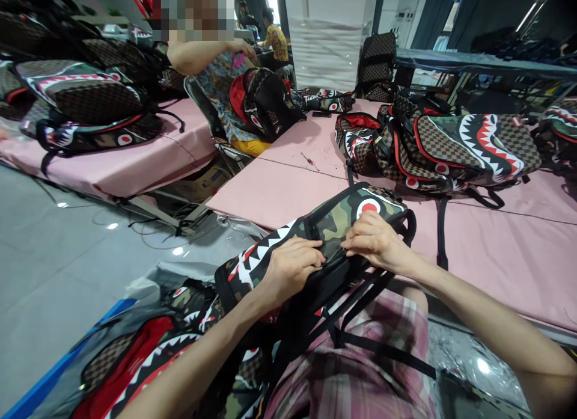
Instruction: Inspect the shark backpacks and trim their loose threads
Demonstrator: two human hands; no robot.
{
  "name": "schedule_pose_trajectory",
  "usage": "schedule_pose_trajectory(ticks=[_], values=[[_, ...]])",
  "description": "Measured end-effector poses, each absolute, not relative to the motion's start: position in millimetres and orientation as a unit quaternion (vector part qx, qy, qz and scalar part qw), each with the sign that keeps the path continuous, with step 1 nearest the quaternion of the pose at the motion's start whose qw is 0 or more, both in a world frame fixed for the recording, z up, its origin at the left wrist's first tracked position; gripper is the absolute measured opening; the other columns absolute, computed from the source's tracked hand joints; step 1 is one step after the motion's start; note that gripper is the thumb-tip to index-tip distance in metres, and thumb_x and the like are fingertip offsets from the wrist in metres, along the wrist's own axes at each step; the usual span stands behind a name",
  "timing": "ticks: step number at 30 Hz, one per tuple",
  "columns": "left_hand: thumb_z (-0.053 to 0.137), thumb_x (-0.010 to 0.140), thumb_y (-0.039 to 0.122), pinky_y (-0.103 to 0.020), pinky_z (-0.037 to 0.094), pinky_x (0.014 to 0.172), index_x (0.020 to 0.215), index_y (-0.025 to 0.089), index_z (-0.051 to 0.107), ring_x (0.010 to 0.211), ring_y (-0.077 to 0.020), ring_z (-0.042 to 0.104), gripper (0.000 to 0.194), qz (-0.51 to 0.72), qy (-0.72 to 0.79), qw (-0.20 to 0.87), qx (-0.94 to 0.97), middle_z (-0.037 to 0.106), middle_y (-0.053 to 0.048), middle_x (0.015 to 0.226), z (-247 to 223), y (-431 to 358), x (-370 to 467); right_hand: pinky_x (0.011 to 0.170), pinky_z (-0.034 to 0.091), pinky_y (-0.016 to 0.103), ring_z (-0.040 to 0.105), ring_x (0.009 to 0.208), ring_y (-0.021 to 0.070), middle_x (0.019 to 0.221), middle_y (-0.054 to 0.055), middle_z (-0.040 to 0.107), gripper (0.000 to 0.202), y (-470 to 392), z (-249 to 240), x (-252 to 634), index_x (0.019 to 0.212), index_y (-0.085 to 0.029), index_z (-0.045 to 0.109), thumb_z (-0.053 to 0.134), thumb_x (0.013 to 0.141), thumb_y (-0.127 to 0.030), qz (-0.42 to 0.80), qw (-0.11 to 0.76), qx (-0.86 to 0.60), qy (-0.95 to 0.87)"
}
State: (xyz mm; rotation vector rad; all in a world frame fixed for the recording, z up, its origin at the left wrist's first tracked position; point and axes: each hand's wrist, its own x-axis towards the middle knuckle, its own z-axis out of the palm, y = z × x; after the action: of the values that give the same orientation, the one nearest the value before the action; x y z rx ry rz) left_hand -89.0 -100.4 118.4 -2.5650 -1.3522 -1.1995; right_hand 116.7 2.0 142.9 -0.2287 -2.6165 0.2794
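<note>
A camouflage backpack (336,223) with a shark-teeth print and a red-and-white eye lies on its side across my lap, its far end against the table edge. My left hand (295,263) is closed on the backpack's side near the middle, fingertips at the dark seam. Just right of it, my right hand (372,241) pinches the same seam below the round eye patch. What lies between the fingertips is too small to make out. Black straps (383,353) hang from the backpack over the plaid cloth on my lap.
Checkered shark backpacks (478,145) are piled on the pink table (496,244), near a small red tool (309,160). More bags (144,359) fill a container at lower left. Across the table a seated person (220,100) handles a backpack. Another pink table (135,166) holds bags.
</note>
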Motion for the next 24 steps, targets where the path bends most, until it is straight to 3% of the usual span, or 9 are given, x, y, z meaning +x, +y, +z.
schedule_pose_trajectory(ticks=[4, 8, 13, 17, 21, 24], values=[[0.049, 0.078, 0.006, -0.029, 0.051, 0.077, 0.064, 0.019, 0.058, 0.088, -0.0165, 0.066, 0.021, -0.385, -0.433, 0.008, -0.815, 0.07, 0.002, 0.071, 118.8, -99.9, -88.3, 0.08, 0.034, 0.035, 0.046, 0.082, 0.0168, 0.085, 0.004, 0.064, 0.019, -0.1, 146.8, 111.4, 0.095, -0.019, 0.065, 0.048, 0.089, -0.025, 0.088, 0.226, -0.066, -0.968], [0.049, 0.078, 0.006, -0.03, 0.051, 0.078, 0.065, 0.019, 0.059, 0.089, -0.0173, 0.066, 0.021, -0.382, -0.44, 0.004, -0.813, 0.07, 0.001, 0.072, 118.6, -100.4, -88.0, 0.078, 0.035, 0.035, 0.047, 0.079, 0.0167, 0.081, 0.005, 0.064, 0.022, -0.4, 149.5, 108.2, 0.09, -0.018, 0.066, 0.045, 0.09, -0.024, 0.1, 0.221, -0.055, -0.969], [0.05, 0.077, 0.005, -0.031, 0.051, 0.077, 0.066, 0.019, 0.057, 0.088, -0.0178, 0.066, 0.019, -0.391, -0.441, -0.01, -0.808, 0.07, 0.001, 0.072, 115.7, -99.9, -89.0, 0.075, 0.04, 0.032, 0.051, 0.078, 0.0163, 0.08, 0.005, 0.065, 0.021, 0.9, 147.7, 115.7, 0.085, -0.017, 0.067, 0.053, 0.086, -0.033, 0.165, 0.271, -0.104, -0.942], [0.052, 0.076, 0.007, -0.032, 0.051, 0.078, 0.067, 0.019, 0.059, 0.089, -0.0182, 0.065, 0.017, -0.392, -0.464, -0.043, -0.794, 0.069, 0.001, 0.073, 113.3, -98.8, -89.6, 0.082, 0.043, 0.034, 0.057, 0.086, 0.0176, 0.088, 0.005, 0.066, 0.019, 0.9, 145.4, 120.4, 0.09, -0.018, 0.066, 0.059, 0.082, -0.035, 0.264, 0.305, -0.157, -0.901], [0.055, 0.075, 0.01, -0.033, 0.05, 0.081, 0.072, 0.02, 0.06, 0.092, -0.0192, 0.064, 0.012, -0.387, -0.494, -0.103, -0.772, 0.07, 0.0, 0.077, 112.1, -98.1, -91.0, 0.081, 0.046, 0.033, 0.059, 0.088, 0.018, 0.093, 0.004, 0.065, 0.021, 5.9, 144.3, 124.8, 0.093, -0.02, 0.064, 0.059, 0.08, -0.035, 0.379, 0.4, -0.285, -0.785], [0.056, 0.075, 0.011, -0.032, 0.05, 0.08, 0.075, 0.02, 0.06, 0.094, -0.0193, 0.064, 0.01, -0.384, -0.511, -0.148, -0.755, 0.069, -0.001, 0.079, 111.2, -96.6, -91.6, 0.081, 0.046, 0.032, 0.059, 0.091, 0.0183, 0.097, 0.004, 0.063, 0.026, 3.8, 144.2, 126.0, 0.098, -0.02, 0.06, 0.06, 0.078, -0.037, 0.388, 0.421, -0.315, -0.757]])
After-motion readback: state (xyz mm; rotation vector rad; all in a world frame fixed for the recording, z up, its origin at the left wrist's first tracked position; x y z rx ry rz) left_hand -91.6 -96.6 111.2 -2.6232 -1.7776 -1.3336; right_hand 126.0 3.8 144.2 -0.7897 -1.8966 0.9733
